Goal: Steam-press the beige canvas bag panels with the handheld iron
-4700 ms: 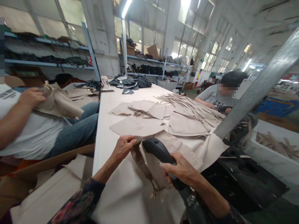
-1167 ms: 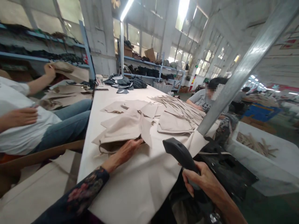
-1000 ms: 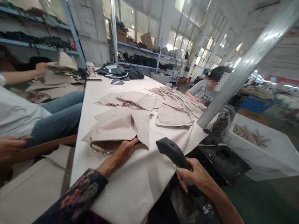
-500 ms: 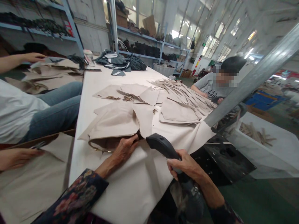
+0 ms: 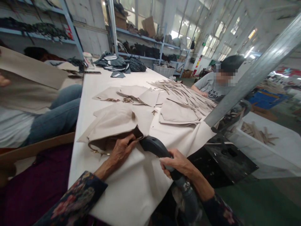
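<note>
From my head view, my left hand (image 5: 122,147) is closed on the open edge of a beige bag (image 5: 113,122) on the white table (image 5: 119,185), while my right hand (image 5: 179,164) wraps a black curved tool (image 5: 156,147), its tip beside that edge.

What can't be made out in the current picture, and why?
All in the head view:
- Inside of the beige piece: dark, and partly covered by the left hand.
- Grip of the black tool: behind the right hand; its lower end is dim and blurred.
- Co-worker in jeans: cut off by the left edge, torso partly behind a beige sheet.
- Lettering on the grey shirt: too small and blurred.
</note>
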The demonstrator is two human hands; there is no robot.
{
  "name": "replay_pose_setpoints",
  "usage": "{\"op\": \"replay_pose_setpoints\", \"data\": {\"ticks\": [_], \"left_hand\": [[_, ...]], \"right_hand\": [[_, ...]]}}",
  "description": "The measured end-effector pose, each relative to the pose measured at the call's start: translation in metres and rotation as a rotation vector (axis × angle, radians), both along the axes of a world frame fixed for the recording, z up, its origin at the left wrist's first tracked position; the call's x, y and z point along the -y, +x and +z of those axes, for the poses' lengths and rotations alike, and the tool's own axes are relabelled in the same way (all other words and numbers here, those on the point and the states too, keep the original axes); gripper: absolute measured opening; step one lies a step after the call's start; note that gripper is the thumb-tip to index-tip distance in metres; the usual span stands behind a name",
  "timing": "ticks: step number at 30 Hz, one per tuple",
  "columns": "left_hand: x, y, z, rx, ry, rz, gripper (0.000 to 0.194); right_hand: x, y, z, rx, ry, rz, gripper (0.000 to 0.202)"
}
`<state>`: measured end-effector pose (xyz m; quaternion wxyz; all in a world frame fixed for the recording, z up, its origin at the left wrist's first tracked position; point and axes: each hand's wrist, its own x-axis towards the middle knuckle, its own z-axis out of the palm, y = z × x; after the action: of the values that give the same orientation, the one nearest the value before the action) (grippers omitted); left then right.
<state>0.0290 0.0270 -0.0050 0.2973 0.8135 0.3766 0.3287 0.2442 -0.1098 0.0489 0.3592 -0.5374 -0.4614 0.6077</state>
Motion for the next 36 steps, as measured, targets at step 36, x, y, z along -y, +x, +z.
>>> {"op": "replay_pose_setpoints", "data": {"ticks": [36], "left_hand": [[0.012, 0.041, -0.013, 0.901, -0.697, 0.205, 0.017]], "right_hand": [[0.061, 0.032, 0.033, 0.153, 0.115, -0.11, 0.025]]}}
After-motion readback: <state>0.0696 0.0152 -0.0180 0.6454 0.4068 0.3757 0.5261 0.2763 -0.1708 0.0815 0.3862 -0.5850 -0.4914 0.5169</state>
